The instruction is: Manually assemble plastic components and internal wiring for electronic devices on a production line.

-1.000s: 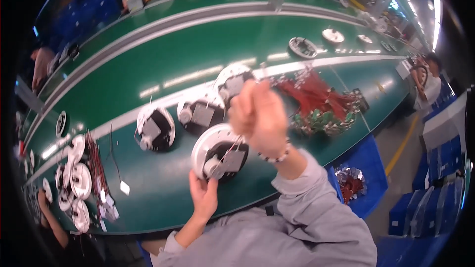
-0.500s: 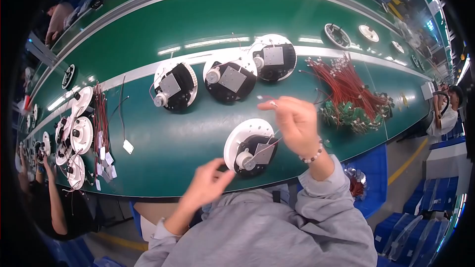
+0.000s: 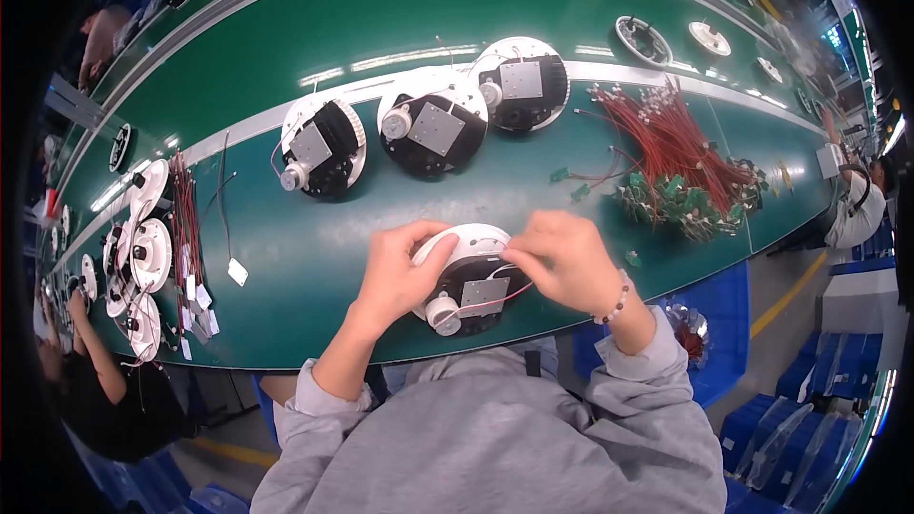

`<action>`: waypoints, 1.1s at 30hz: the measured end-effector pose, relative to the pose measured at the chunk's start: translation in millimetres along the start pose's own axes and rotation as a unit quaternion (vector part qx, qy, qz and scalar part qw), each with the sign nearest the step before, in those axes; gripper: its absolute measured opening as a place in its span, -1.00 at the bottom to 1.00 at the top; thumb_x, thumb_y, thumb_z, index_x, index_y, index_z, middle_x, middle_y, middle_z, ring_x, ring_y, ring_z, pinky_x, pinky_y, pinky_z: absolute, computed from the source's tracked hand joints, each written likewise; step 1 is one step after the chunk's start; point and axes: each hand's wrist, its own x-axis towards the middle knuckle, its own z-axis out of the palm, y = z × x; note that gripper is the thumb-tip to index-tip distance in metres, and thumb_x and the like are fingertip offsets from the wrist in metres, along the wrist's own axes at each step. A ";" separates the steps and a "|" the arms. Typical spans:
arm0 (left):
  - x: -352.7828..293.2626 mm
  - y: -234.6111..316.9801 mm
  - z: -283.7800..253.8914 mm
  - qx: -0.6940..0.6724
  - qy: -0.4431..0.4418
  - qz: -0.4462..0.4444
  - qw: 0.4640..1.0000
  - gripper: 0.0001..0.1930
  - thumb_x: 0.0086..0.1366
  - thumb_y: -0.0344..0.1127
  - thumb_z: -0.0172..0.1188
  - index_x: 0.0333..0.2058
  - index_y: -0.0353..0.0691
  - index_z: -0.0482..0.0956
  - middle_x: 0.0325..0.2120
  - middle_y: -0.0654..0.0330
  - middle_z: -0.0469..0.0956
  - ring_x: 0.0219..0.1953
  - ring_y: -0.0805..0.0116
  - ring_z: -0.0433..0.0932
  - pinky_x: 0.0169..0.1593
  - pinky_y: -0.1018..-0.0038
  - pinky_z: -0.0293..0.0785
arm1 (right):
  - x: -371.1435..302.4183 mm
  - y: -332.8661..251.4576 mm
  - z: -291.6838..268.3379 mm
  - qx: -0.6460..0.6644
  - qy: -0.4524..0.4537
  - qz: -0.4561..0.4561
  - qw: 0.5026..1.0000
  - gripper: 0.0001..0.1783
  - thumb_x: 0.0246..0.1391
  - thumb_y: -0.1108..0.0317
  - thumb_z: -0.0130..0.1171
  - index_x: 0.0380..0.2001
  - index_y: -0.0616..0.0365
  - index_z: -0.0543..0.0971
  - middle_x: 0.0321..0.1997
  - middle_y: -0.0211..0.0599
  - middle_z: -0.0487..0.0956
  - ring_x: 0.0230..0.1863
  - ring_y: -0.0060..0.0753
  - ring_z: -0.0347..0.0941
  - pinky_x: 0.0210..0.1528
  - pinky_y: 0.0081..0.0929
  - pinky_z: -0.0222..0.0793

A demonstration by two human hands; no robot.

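In front of me at the table's near edge is a round motor unit [image 3: 479, 297]: a white disc with a black housing, a grey metal plate and a small white cylindrical motor. My left hand [image 3: 395, 266] grips its left rim, thumb lying over the white face. At the upper right rim, my right hand [image 3: 562, 262] is closed in a pinch. A thin reddish wire [image 3: 495, 303] crosses from the motor over the plate toward that hand; its far end is hidden by the fingers.
Three similar motor units [image 3: 433, 128] stand beyond my hands. A heap of red wires with green circuit boards [image 3: 681, 176] lies to the right. On the left are white round housings [image 3: 150, 252] and a wire bundle [image 3: 186, 228]. Co-workers sit at both ends.
My right hand has come down from above the motor unit to its rim. My left hand has moved up from the lower left onto the rim. The wire now lies across the plate.
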 end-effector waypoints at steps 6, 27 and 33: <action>-1.2 -2.9 4.7 -0.024 0.026 -0.003 0.999 -0.86 0.06 -0.42 0.15 -0.42 -0.41 0.53 -0.57 0.22 0.54 -0.53 0.61 0.44 -0.44 0.65 0.37 | 4.6 0.2 12.9 -0.052 0.056 -0.028 0.997 -0.92 -0.29 0.48 0.22 -0.61 0.18 0.51 -0.65 -0.30 0.37 -0.61 -0.26 0.28 -0.56 -0.43 0.17; 2.0 1.6 6.5 -0.072 -0.023 -0.035 0.996 -0.82 0.09 -0.40 0.10 -0.33 -0.38 0.50 -0.54 0.22 0.53 -0.50 0.61 0.43 -0.45 0.64 0.37 | 16.3 1.8 24.8 -0.140 0.002 -0.055 0.989 -0.94 -0.29 0.48 0.21 -0.63 0.14 0.52 -0.69 -0.35 0.30 -0.63 -0.32 0.24 -0.56 -0.44 0.11; 6.3 0.6 3.3 -0.021 -0.093 -0.037 0.995 -0.77 0.03 -0.31 0.12 -0.35 -0.33 0.51 -0.60 0.15 0.52 -0.61 0.49 0.47 -0.49 0.54 0.37 | 20.0 3.1 25.4 -0.050 0.102 -0.068 0.991 -0.86 -0.30 0.55 0.20 -0.53 0.18 0.54 -0.57 -0.30 0.39 -0.52 -0.31 0.36 -0.48 -0.51 0.27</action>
